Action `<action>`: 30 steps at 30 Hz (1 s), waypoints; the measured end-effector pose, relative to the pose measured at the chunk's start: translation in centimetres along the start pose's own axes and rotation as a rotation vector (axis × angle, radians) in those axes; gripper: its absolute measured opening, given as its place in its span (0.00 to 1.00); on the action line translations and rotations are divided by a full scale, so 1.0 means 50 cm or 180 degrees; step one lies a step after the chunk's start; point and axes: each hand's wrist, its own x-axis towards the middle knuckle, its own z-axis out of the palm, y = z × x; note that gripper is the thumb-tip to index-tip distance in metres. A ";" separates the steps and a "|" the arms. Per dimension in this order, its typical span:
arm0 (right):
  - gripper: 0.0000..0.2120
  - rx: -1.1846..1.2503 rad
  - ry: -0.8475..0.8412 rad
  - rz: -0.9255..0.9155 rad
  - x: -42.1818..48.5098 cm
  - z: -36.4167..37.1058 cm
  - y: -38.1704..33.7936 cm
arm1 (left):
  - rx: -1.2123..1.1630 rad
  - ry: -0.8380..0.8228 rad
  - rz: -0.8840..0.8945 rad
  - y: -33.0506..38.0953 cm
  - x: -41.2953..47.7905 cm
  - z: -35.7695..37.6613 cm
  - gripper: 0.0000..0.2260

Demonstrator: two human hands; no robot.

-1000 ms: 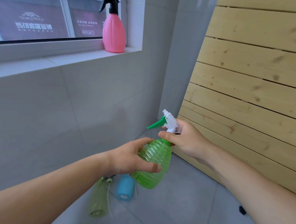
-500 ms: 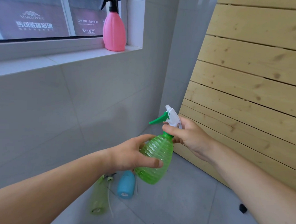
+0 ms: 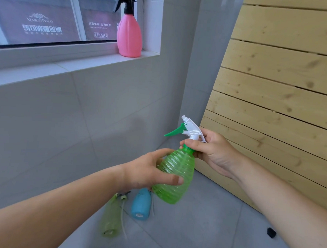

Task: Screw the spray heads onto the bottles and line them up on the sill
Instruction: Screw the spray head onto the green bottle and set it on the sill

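Green ribbed bottle (image 3: 173, 177) held in mid-air, left hand (image 3: 148, 172) clasped round its belly, right hand (image 3: 211, 153) pinching the collar under the white spray head (image 3: 191, 127).

A crooked start could cross-thread the collar, or the slick belly could turn in the palm. Pink bottle (image 3: 129, 36) stands at the sill's (image 3: 87, 63) right end; blue bottle (image 3: 141, 206) and pale green bottle (image 3: 110, 217) lie on the grey tile floor (image 3: 201, 227) beside slatted pine boards (image 3: 280, 90).

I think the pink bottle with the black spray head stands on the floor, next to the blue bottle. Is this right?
Not quite. In the head view, the pink bottle with the black spray head stands on the window sill. Only the blue bottle lies on the floor.
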 end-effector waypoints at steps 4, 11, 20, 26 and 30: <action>0.18 0.0576 -0.0084 0.0141 0.000 -0.006 0.000 | -0.0131 -0.0054 0.0024 0.011 -0.006 0.001 0.29; 0.09 0.0513 -0.0020 -0.0014 0.003 0.006 0.000 | -0.0098 0.0021 -0.0072 0.012 -0.004 0.007 0.25; 0.08 0.0591 0.0242 -0.0018 0.011 0.012 -0.013 | -0.0204 0.0288 0.0080 0.022 0.003 0.012 0.26; 0.11 0.0768 0.0147 0.0003 0.006 0.002 -0.015 | -0.0700 0.0039 0.0004 0.010 0.002 0.019 0.33; 0.12 0.0620 0.0304 -0.0056 0.006 0.001 -0.017 | -0.0587 0.0241 0.0307 0.013 0.011 0.033 0.30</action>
